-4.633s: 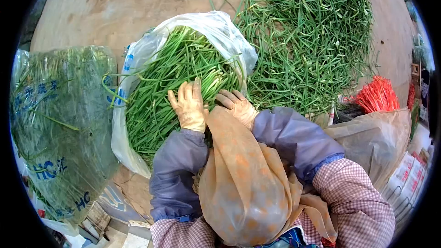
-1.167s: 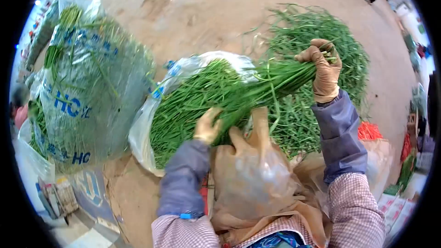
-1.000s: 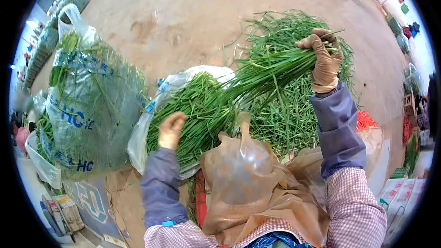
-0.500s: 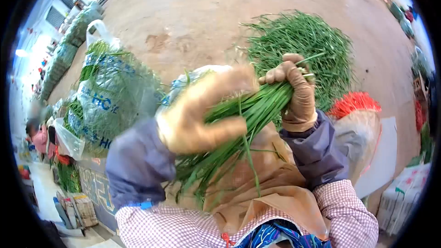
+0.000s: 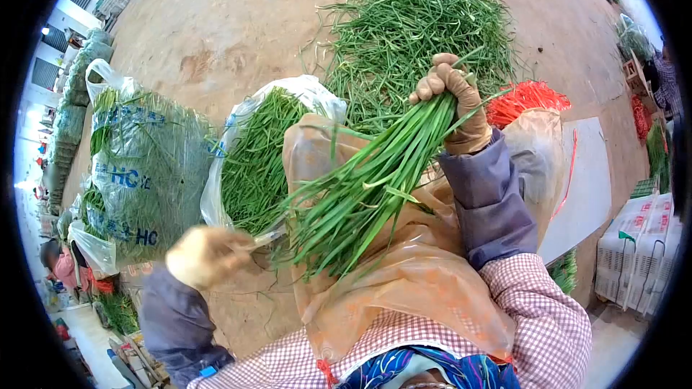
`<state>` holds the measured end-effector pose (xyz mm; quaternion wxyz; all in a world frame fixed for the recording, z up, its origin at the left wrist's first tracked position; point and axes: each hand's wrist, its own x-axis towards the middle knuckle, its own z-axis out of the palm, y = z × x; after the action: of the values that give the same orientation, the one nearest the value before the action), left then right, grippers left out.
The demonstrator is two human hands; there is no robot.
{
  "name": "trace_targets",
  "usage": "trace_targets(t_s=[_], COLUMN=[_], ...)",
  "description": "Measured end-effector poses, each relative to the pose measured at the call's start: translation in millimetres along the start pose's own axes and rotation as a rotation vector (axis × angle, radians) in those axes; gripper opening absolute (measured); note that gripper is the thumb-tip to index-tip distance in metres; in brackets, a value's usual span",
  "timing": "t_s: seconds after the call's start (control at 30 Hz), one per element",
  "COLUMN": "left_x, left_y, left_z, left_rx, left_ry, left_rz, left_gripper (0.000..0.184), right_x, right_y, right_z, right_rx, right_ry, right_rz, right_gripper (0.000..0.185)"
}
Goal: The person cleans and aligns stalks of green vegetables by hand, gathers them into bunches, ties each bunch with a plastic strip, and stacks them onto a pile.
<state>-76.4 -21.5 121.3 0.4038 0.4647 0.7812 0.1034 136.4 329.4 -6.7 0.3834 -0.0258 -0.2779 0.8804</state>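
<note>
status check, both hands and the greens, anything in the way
Right hand closed around bundle of greens. Left hand blurred, apart from bundle, grip unclear. Leaves fan over brown plastic sheet; nothing seen blocking them.

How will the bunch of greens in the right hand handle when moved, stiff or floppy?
The bunch of greens will probably flop at its free end, where thin leaves fan out loosely. It should be firmer near the right hand, which clasps it into a narrow bundle. Stray blades might slip out, since some stick out sideways.
</note>
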Motion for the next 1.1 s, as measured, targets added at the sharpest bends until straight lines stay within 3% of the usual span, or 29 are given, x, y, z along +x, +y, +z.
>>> trace_targets(t_s=[0.03, 0.1, 0.17, 0.2, 0.27, 0.4, 0.53, 0.73, 0.87, 0.97, 1.1], left_x=[2, 22, 54, 84, 137, 182, 172, 142, 135, 138, 147], left_y=[8, 36, 71, 83, 98, 102, 66, 75, 92, 85, 80], left_z=[-14, -37, -36, -33, -3, 78, 129, 126, 125, 136, 153], left_rx=[-0.062, -0.052, -0.263, -0.169, -0.332, -1.080, -1.280, -1.393, -1.363, -1.328, -1.332], left_ry=[0.134, 0.367, 0.399, 0.373, 0.117, -0.466, -0.590, -0.528, -0.390, -0.384, -0.529], left_rz=[-0.024, 0.354, 0.624, 0.755, 0.756, 0.609, 0.471, 0.362, 0.082, 0.087, 0.118], left_gripper=[0.028, 0.050, 0.075, 0.084, 0.097, 0.104, 0.113, 0.097, 0.074, 0.071, 0.064], right_x=[-2, -5, -12, -13, -16, -11, -10, -2, 6, 8, 11], right_y=[2, 11, 19, 22, 22, 0, -13, 1, 6, 6, 11], right_z=[3, 5, 16, 20, 29, 14, -7, -2, 2, 1, -2], right_rx=[0.018, 0.078, 0.073, 0.089, 0.154, 0.110, -0.061, -0.138, -0.238, -0.214, -0.100], right_ry=[-0.015, -0.059, -0.059, -0.071, -0.081, 0.048, 0.168, 0.233, 0.273, 0.272, 0.283], right_rz=[0.023, 0.088, 0.144, 0.165, 0.202, 0.165, 0.112, 0.043, 0.062, 0.115, 0.206], right_gripper=[0.017, 0.020, 0.022, 0.022, 0.020, 0.019, 0.015, 0.012, 0.012, 0.012, 0.010])
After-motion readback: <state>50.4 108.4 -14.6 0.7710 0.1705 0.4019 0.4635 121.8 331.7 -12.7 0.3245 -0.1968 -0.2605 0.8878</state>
